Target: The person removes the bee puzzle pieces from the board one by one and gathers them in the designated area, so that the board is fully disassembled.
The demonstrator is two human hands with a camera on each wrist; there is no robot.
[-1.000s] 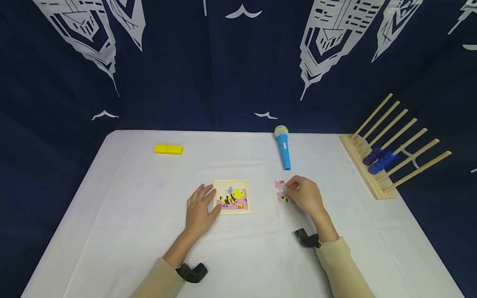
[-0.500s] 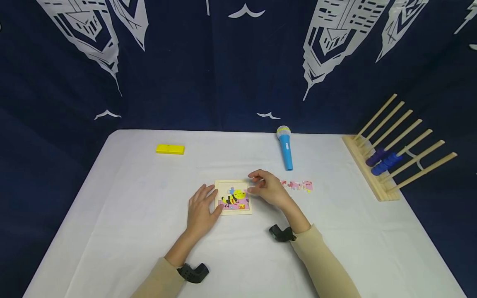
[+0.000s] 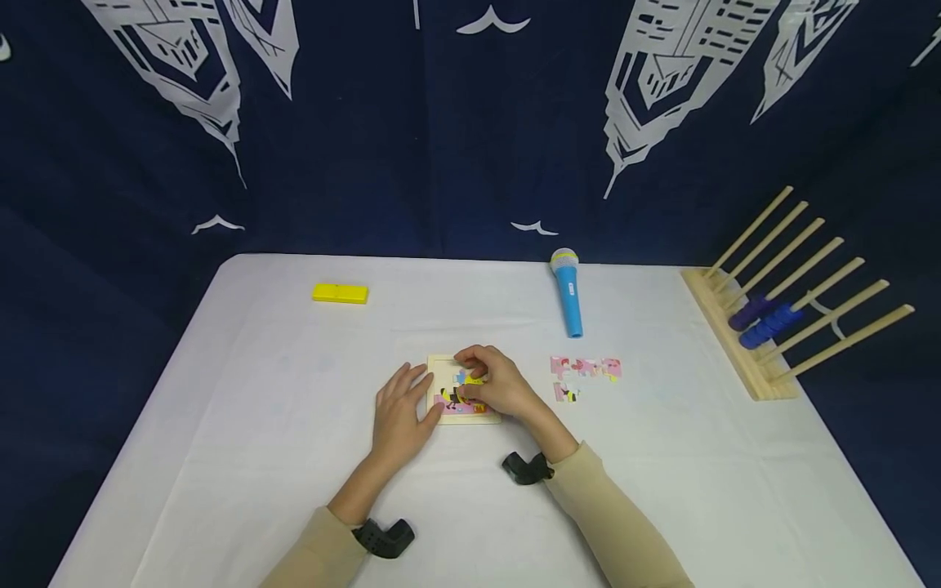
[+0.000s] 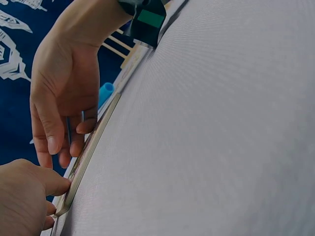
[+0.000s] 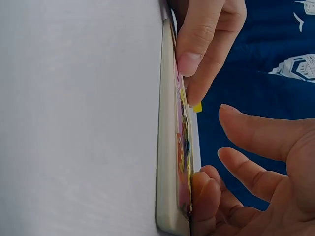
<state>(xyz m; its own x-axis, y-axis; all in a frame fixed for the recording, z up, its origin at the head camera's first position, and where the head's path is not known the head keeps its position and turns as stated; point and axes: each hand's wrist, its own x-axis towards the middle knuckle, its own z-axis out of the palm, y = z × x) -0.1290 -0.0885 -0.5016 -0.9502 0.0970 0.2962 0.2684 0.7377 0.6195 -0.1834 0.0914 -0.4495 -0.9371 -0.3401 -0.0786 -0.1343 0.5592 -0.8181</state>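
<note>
Left hand (image 3: 403,416) at puzzle frame (image 3: 470,420), right hand (image 3: 506,387) over bee picture (image 3: 454,402): apparently about half built.
Bracing 9 o'clock rim against white table (image 3: 257,392) with extended left fingers; reaching over with parted right thumb and forefinger, gripping nothing visible. Laid mainly toward 6 o'clock, with bare backing (image 3: 443,374) toward 11. Presumably yet to fit: row of three loose pieces (image 3: 586,367), plus fourth piece (image 3: 566,393), near 3 o'clock.

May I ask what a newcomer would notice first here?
Probably the colourful bee puzzle near the middle of the white table, with the left hand at its edge and the right hand over it. Next might come the pegged wooden rack at the table's right side, then the blue microphone lying towards the back.
</note>
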